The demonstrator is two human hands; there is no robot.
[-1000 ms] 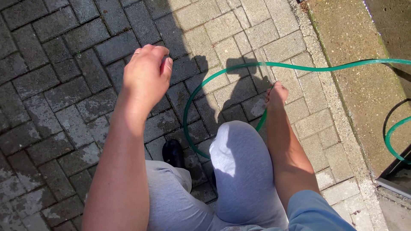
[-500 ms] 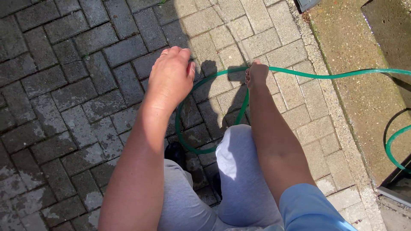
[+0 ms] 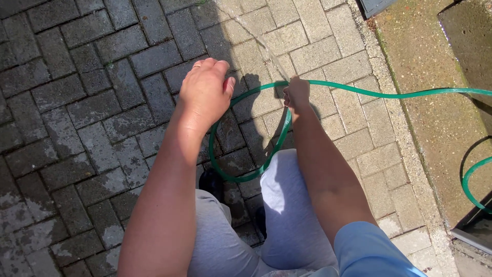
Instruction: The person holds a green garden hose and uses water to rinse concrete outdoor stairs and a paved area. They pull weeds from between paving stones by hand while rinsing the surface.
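A green garden hose runs in from the right and loops on the block paving in front of my legs. My right hand is shut on the hose near its end, and a thin stream of water shoots from it up and to the left. Held in the air left of the loop, my left hand has loosely curled fingers and holds nothing. A ring shows on one finger. My knees in grey trousers and a black shoe are below.
Grey paving blocks, damp in patches, fill the left. A concrete kerb strip runs down the right, with another bend of hose and a dark frame edge at the lower right.
My right hand has lifted the hose end up and to the left, and the water stream now shoots farther. My left hand shifted right, closer to the loop.
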